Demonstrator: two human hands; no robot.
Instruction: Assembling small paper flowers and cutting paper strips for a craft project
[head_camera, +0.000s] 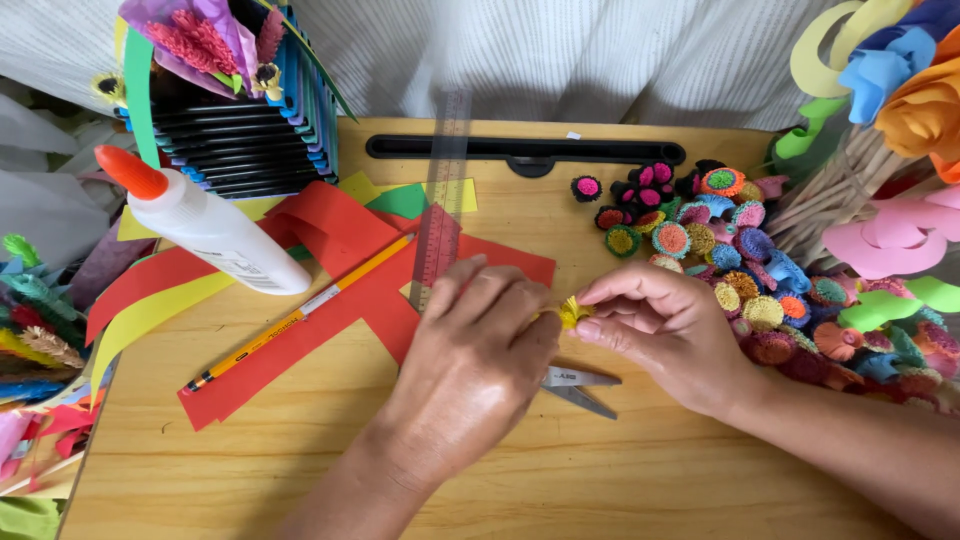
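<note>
Nearest the camera, the left hand (470, 370) lay curled over the wooden table (300, 470), its fingers bent in and closed on a small yellow paper piece (572, 312). The right hand (665, 335) met it from the other side, thumb and forefinger pinched on the same fringed bit, so both hands gripped it between their fingertips, just above the tabletop near the middle of the table. The piece looked very light, soft and easy to crush; it seemed best held gently at its rolled base, not by the thin fringes, which would bend or tear.

Just under the left hand, the blades of grey scissors (580, 388) stuck out flat on the table. To the left, a yellow pencil (300, 315) lay slantwise across strips of red paper (330, 250), with a long yellow paper strip (150, 315) beside them. A clear ruler (440, 200) lay across the red paper, pointing away. A white glue bottle (205, 225) with an orange cap rested tilted at the left. To the right, a heap of small coloured paper rosettes (720, 240) was spread near the right hand. Farther off were a black slot (520, 150) in the table's far edge, a stack of coloured sheets (240, 130) and large paper flowers (890, 100) at the right.
</note>
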